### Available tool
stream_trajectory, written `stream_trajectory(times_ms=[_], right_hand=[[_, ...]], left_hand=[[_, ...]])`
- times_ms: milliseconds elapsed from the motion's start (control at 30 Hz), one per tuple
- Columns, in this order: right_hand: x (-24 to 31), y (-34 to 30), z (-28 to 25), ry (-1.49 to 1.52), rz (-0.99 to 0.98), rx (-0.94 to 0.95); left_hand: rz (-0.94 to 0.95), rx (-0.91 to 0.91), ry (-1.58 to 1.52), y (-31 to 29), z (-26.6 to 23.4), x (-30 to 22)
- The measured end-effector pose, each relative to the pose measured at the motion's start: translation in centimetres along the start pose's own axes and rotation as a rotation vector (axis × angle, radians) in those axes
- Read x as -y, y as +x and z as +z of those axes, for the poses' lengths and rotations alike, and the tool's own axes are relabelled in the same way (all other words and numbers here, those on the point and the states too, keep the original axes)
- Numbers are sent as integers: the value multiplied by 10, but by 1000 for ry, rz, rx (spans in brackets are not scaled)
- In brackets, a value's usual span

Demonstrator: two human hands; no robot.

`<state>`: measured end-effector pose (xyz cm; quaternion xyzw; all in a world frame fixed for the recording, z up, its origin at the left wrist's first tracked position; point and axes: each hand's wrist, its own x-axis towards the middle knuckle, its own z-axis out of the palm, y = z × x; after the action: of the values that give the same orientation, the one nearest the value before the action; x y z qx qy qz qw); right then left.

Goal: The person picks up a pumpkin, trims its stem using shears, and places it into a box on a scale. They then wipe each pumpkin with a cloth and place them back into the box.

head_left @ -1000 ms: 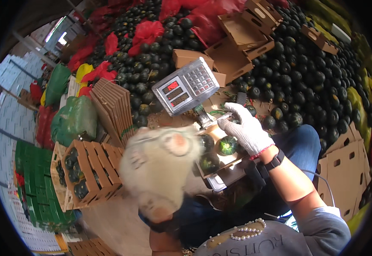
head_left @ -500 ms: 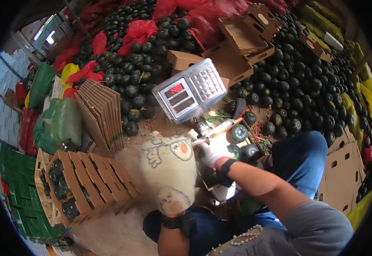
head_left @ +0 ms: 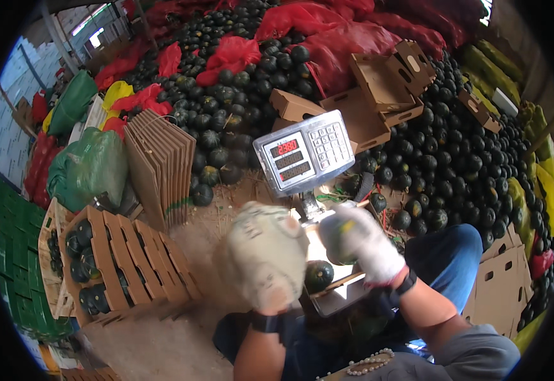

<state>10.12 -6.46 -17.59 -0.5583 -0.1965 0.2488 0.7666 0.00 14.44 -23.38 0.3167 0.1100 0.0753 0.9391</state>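
Observation:
My right hand (head_left: 371,247), in a white knit glove, grips a dark green squash (head_left: 334,236) above an open cardboard box. Another dark green squash (head_left: 319,276) sits inside that box (head_left: 347,283), near its front side. The box rests on a scale's platform; the scale's silver display head (head_left: 304,153) with red lit digits stands just beyond it. My left hand (head_left: 267,251), in a loose cream mitt-like cover with a faint print, is left of the box. Motion smears it and the cover hides its fingers.
Dark green squashes (head_left: 445,152) are heaped at the back and right. Stacked squash-filled cardboard boxes (head_left: 134,260) and folded cartons (head_left: 156,171) stand at left. Empty cardboard trays (head_left: 378,89) lie on the heap, and flattened cardboard (head_left: 499,279) is at right.
My right hand has lifted away from the box's left side and now holds a squash above it. Fewer squashes show in the box. The left hand has shifted slightly right, and the view has shifted.

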Motion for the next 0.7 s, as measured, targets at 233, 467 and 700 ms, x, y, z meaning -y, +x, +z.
stream_trajectory(times_ms=[233,467,700], right_hand=[[44,21,49,-849,-72,-279],[29,29,34,-1115,-494,-371],[24,8,34,-623,-119,-114]], left_hand=[[43,327,-420,17,71,36],[162,62,-67,5,95,25],[454,-114,1102,8,108,-9]])
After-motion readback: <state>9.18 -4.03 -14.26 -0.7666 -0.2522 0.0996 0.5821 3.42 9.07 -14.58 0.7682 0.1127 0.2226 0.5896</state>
